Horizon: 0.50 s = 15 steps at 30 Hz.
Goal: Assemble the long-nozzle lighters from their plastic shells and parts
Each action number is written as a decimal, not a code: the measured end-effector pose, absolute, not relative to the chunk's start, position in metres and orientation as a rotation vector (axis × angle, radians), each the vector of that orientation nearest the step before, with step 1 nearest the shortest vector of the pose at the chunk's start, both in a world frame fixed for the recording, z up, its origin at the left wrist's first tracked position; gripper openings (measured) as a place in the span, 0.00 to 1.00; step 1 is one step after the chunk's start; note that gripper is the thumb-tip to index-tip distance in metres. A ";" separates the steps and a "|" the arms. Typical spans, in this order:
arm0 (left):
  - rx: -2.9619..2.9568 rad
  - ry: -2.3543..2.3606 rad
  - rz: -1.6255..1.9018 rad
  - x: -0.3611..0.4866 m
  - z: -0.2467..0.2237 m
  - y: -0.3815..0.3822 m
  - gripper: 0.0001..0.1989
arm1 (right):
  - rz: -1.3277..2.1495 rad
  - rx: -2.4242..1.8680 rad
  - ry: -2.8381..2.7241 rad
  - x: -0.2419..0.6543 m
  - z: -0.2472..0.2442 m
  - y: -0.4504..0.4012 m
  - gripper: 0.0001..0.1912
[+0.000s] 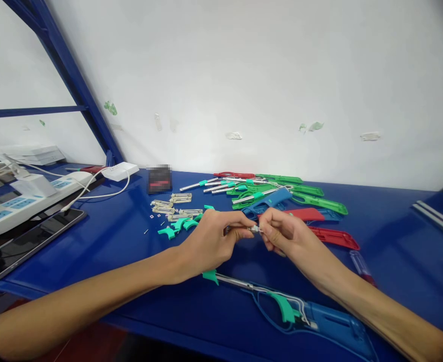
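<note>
Over the middle of the blue table, my left hand (218,239) pinches a small pale part (255,229) between thumb and fingertips. My right hand (284,232) is closed at the right end of that same part, its thumb and fingers pressed together. Most of the part is hidden by the fingers, so its exact kind cannot be made out. Nearer to me lies an open blue gas-lighter shell (330,322) with a metal tube (234,281), a green trigger (284,306) and thin white wires in it. A green end piece (210,276) sits at the tube's left tip.
Behind my hands lie green lighter shells (319,202), red shells (334,236) and metal tubes. Left of them are several pale metal frames (181,197) and green triggers (183,223). A phone (32,244), a white power strip (36,201) and a screwdriver-like handle (361,266) flank the work area.
</note>
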<state>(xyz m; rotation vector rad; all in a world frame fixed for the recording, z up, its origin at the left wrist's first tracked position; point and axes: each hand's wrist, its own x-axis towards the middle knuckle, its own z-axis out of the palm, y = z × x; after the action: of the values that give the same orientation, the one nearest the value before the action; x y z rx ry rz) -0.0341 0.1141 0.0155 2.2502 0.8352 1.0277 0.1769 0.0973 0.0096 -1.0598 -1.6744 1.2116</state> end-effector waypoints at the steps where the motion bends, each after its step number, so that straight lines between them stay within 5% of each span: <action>1: 2.273 0.837 1.028 -0.035 0.015 0.113 0.11 | 1.225 -1.053 -1.663 0.177 0.008 0.097 0.31; 15: 2.420 0.718 1.139 -0.036 0.010 0.111 0.09 | 1.236 -1.113 -1.668 0.190 0.009 0.101 0.25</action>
<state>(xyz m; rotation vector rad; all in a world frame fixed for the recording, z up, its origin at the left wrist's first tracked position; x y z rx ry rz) -0.0363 0.1105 0.0104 2.4196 0.7183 1.1394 0.1899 0.1013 0.0090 -1.1134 -1.6682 1.2356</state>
